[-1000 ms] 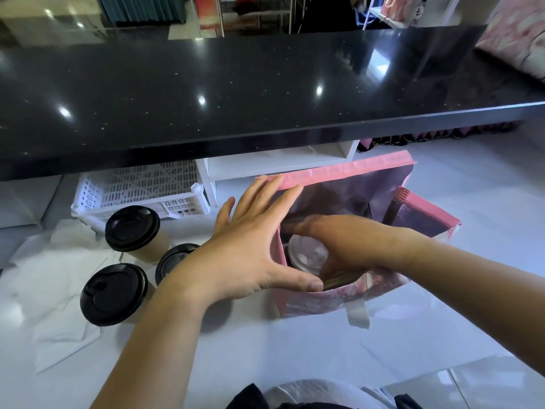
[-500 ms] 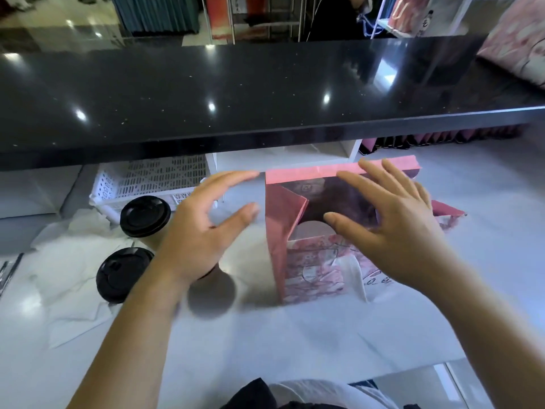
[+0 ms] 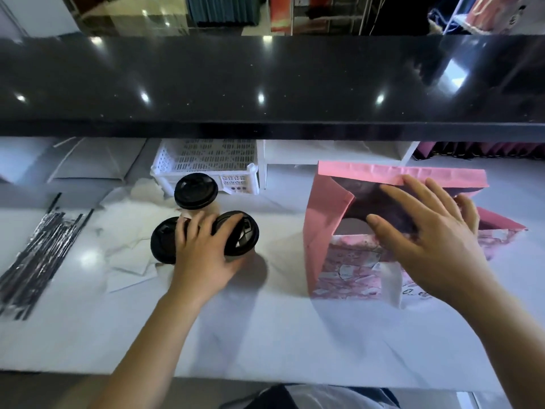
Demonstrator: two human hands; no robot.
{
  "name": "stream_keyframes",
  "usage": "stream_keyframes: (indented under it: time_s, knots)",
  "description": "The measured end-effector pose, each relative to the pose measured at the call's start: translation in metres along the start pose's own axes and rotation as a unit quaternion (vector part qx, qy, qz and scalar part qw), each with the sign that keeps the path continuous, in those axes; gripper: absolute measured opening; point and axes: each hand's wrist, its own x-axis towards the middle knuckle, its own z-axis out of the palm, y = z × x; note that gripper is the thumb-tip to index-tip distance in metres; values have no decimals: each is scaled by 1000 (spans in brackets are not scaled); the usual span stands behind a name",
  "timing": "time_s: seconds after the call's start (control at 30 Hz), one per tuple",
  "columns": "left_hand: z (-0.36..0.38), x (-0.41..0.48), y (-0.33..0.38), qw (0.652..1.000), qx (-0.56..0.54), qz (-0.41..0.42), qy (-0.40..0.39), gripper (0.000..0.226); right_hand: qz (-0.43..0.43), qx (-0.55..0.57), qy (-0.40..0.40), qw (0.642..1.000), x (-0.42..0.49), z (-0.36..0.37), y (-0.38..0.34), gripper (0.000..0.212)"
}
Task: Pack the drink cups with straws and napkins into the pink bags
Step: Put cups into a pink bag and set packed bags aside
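An open pink bag [image 3: 324, 231] stands on the white counter at the right, with a pale cup lid [image 3: 352, 227] showing inside it. My right hand [image 3: 433, 231] hovers over the bag's mouth with fingers spread and straight. Three cups with black lids stand left of the bag. My left hand [image 3: 206, 249] wraps around the nearest cup [image 3: 240, 237], thumb on its right side. A second cup [image 3: 163, 243] is just left of that hand, and a third cup [image 3: 196, 191] stands behind. White napkins [image 3: 129, 255] lie under and beside the cups. Wrapped black straws [image 3: 35, 255] lie at the far left.
A black countertop ledge [image 3: 265, 90] overhangs the back of the work surface. A white perforated basket [image 3: 212, 163] sits under it behind the cups. More folded pink bags [image 3: 477, 149] stand at the back right. The counter's front edge [image 3: 265, 376] runs near my body.
My right hand came out of the bag and now hovers over its opening. My left hand left the bag's side, moved left and took hold of the nearest black-lidded cup.
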Motion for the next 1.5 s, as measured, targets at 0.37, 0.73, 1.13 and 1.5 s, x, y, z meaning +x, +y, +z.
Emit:
stream_keyframes:
  time_s: [0.37,0.73,1.13,1.5]
  knots:
    - [-35,-10,60,960,-243,-70,123,62,-58,167,5,984,-9,-45,16,62]
    - [-170,-34,215,923,-271,123,242,71,-234,548,-128,793,1,-101,39,76]
    - [-143,-21,291,896,-403,160,95,95,-159,658,-115,727,-2,-121,103,83]
    - [-137,6,282,843,-509,174,-17,93,-187,469,-123,854,15,-172,102,72]
